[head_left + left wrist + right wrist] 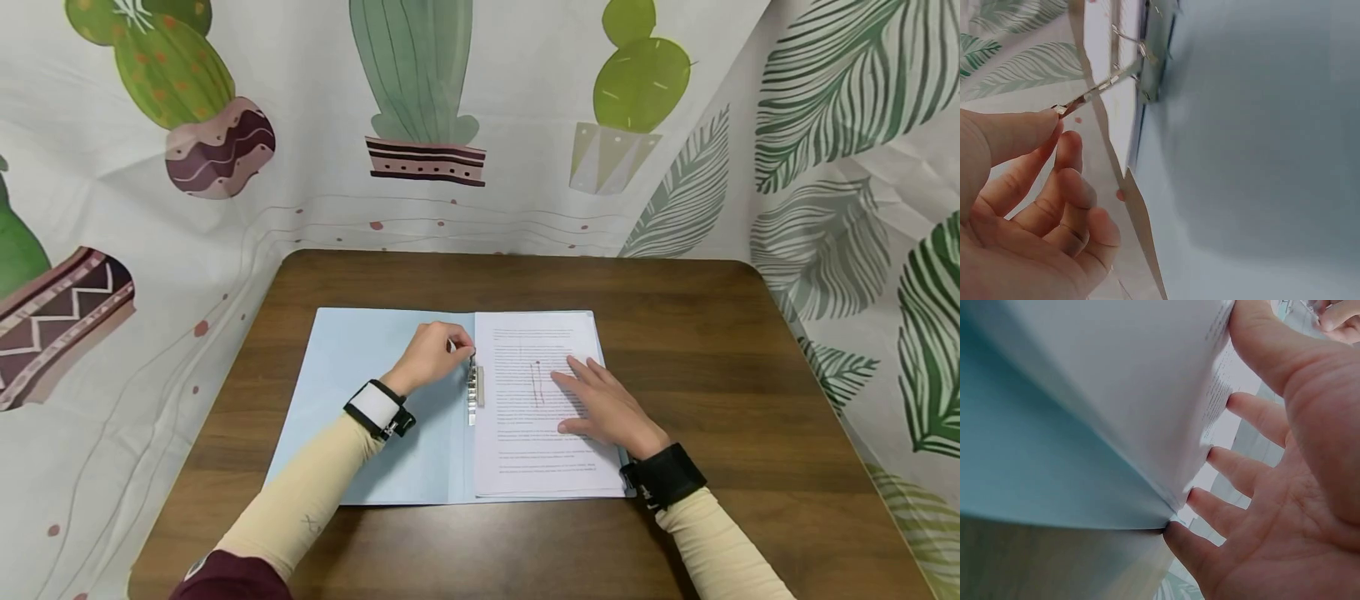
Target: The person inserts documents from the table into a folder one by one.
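Note:
A light blue folder (341,350) lies spread out flat on the table, with a stack of printed paper (536,462) over its right side. Along the paper's left edge sits a metal binder clip (472,396). My left hand (433,354) is over the fold, thumb and index finger pinching the end of the clip's thin metal lever (1107,82), which sticks up from the mechanism. The other fingers of that hand curl loosely. My right hand (607,408) rests spread on the right part of the paper, fingertips on the printed sheet; two red vertical marks show beside it.
The brown wooden table (697,367) extends around the folder on all sides. Behind it and to the sides hangs a white cloth (307,117) printed with cacti and leaves. Both wrists wear black straps (667,475).

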The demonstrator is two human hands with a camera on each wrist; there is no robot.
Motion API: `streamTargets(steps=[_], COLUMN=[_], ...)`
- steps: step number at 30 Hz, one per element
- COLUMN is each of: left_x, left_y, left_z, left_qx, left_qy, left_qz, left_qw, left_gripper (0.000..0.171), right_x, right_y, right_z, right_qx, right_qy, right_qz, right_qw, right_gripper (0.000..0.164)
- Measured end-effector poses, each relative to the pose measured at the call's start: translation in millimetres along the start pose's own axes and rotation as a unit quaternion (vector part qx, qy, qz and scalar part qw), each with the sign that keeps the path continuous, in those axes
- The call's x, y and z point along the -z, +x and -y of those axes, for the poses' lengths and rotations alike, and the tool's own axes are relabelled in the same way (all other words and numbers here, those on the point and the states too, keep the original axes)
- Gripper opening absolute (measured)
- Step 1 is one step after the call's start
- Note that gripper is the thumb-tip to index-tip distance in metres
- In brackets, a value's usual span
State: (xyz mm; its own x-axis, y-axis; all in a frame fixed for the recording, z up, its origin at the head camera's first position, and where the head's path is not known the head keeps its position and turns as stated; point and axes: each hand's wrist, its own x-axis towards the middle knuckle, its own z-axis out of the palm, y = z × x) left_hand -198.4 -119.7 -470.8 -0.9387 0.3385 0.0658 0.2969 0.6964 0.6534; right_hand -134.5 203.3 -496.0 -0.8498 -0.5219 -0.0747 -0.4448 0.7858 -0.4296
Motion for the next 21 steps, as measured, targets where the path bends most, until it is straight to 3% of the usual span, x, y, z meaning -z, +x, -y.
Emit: streamTargets(steps=[4, 12, 21], left_x=[0.8, -6.4, -16.4], left_y=[-14.3, -43.1, -69.9], left_z=[-2.9, -8.4, -4.1], left_qx=[-0.013, -0.010, -0.035], left_qy=[-0.009, -0.042, -0.085], left_qz=[-0.011, -0.029, -0.013], left_qw=[0.9998, 0.9987, 0.9957], left_gripper=[0.009, 0.007, 0.005], right_x=[0.0, -0.5, -0.1], right_y=[-0.9, 0.0, -1.1], right_z=[0.9, 1.0, 2.0], right_qx=[0.004, 0.008, 0.006], right_qy=[0.000, 0.000, 0.005], right_qz=[-0.003, -0.002, -0.003], right_qw=[1.000, 1.000, 1.000], right_gripper=[0.081, 0.081, 0.081])
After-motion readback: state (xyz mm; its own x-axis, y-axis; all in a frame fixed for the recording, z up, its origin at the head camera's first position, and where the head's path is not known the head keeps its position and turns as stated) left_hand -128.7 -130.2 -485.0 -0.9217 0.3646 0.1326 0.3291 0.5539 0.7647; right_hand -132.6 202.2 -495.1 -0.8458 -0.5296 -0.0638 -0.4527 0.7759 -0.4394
